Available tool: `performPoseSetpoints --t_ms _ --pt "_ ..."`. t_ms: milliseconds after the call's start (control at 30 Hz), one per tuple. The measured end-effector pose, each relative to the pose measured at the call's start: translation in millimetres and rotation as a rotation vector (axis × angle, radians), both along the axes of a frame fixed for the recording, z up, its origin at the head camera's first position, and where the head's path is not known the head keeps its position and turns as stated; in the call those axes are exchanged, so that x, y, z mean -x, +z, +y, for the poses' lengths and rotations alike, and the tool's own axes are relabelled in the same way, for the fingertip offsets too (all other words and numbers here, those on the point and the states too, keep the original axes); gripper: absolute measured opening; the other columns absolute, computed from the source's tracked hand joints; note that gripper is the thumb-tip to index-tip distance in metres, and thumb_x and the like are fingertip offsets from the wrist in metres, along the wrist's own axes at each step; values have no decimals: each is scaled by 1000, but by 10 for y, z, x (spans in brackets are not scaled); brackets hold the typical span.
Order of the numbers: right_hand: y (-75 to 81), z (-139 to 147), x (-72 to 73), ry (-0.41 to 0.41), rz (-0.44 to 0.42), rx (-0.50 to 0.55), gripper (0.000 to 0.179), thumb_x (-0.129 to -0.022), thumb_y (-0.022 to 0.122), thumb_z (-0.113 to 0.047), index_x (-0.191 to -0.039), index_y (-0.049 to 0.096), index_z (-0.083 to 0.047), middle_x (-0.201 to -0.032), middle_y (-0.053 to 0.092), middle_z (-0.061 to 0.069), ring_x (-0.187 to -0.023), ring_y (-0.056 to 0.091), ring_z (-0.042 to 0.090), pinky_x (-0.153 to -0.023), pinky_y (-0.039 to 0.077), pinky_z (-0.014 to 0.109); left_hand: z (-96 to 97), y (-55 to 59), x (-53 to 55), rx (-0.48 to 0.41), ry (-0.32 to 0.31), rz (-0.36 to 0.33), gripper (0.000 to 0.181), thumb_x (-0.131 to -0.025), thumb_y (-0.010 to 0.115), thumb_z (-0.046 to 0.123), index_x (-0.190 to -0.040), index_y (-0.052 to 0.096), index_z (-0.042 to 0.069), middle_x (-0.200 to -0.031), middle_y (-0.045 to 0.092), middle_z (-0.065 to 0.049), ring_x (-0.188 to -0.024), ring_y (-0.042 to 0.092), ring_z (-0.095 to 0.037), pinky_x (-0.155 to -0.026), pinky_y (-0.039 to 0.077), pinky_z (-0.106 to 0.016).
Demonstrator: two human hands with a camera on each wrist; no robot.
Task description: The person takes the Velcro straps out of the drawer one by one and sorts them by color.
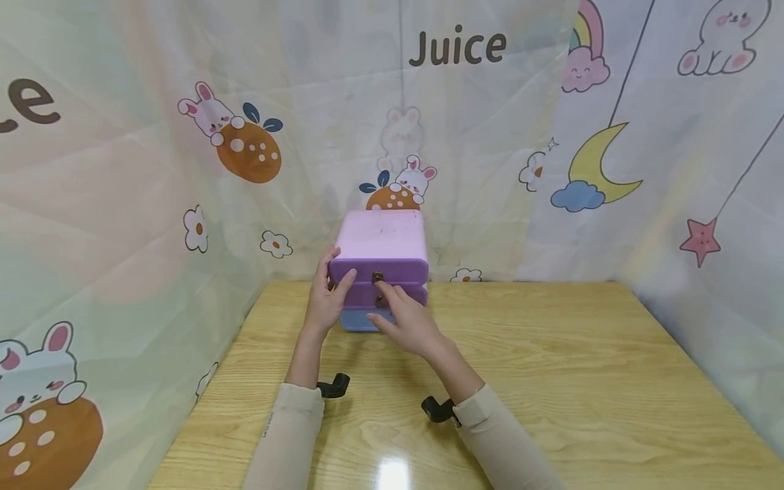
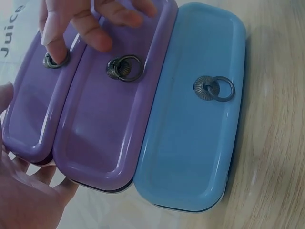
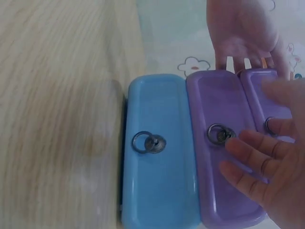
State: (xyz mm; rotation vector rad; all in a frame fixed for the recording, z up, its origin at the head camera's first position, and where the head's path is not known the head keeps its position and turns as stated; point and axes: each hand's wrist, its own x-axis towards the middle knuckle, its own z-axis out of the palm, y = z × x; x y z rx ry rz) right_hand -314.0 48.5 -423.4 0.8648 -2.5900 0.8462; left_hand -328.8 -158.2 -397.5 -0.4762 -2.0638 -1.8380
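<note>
A small chest of drawers (image 1: 381, 235) with a pink top, two purple drawers and a blue drawer (image 2: 195, 143) stands at the table's back. My left hand (image 1: 324, 303) holds its left side, fingers along the side wall and thumb over the front of the top purple drawer (image 1: 407, 271). In front of it, my right hand (image 1: 410, 320) reaches to the top drawer's ring pull (image 2: 57, 59) with the index fingertip over the ring. The other right fingers (image 3: 252, 152) spread near the middle ring pull (image 3: 218, 134), with the thumb apart. All drawers look closed.
The chest stands on a wood-grain table (image 1: 551, 354), close to a printed cloth backdrop (image 1: 490, 170). More cloth hangs at left and right. Black curved pieces (image 1: 333, 386) stick out by both wrists.
</note>
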Motion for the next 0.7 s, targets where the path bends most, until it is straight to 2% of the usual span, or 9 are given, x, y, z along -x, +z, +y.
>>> performPoseSetpoints --t_ms 67,167,233,300,400,533,600,700 --pt "25 -20 17 14 7 11 54 -107 59 -37 -153 43 -12 -120 65 8 -100 66 18 -82 59 36 -1 14 -16 -15 -5 -15 62 -105 62 16 -159 33 8 -176 12 -9 -159 19 -36 -122 29 -67" --pt "73 -49 40 25 15 27 40 -110 55 -30 -142 49 -8 -116 65 6 -94 65 16 -79 58 32 -38 -91 86 -31 -9 -26 58 -107 60 27 -159 36 17 -175 13 -2 -158 22 -33 -119 36 -64" --pt "101 -63 44 31 10 37 35 -110 55 -27 -137 51 -6 -115 65 6 -94 66 16 -79 58 32 -62 -150 148 -27 -5 -24 54 -110 53 34 -159 37 21 -176 13 -1 -159 20 -30 -123 32 -61" --pt "122 -75 42 22 10 46 30 -109 56 -24 -132 53 -5 -116 67 6 -96 68 17 -80 59 34 -78 -190 193 -20 5 -14 50 -113 43 37 -160 37 21 -176 14 -2 -161 16 -26 -127 24 -59" --pt "134 -90 33 4 31 54 22 -108 59 -18 -126 54 -6 -112 69 5 -94 70 16 -77 59 32 -56 -81 94 -6 16 -11 51 -115 29 34 -161 35 13 -175 16 -10 -162 12 -25 -131 14 -55" --pt "139 -108 17 -36 84 77 12 -107 60 -15 -116 57 -10 -99 72 2 -80 69 13 -66 56 29 -31 39 -26 -16 15 -17 51 -116 27 30 -160 36 7 -174 20 -13 -162 14 -26 -132 12 -52" --pt "146 -115 6 -54 105 91 8 -107 61 -17 -112 59 -11 -93 72 1 -74 67 12 -62 54 28 -40 29 -12 -28 14 -24 51 -116 26 31 -160 37 7 -174 21 -12 -162 15 -25 -132 12 -50" --pt "145 -118 -10 -71 135 100 5 -106 63 -17 -106 61 -13 -87 71 -1 -68 64 10 -58 51 26 -75 -38 65 -38 14 -31 52 -116 24 33 -160 38 9 -174 21 -9 -162 15 -24 -133 10 -48"
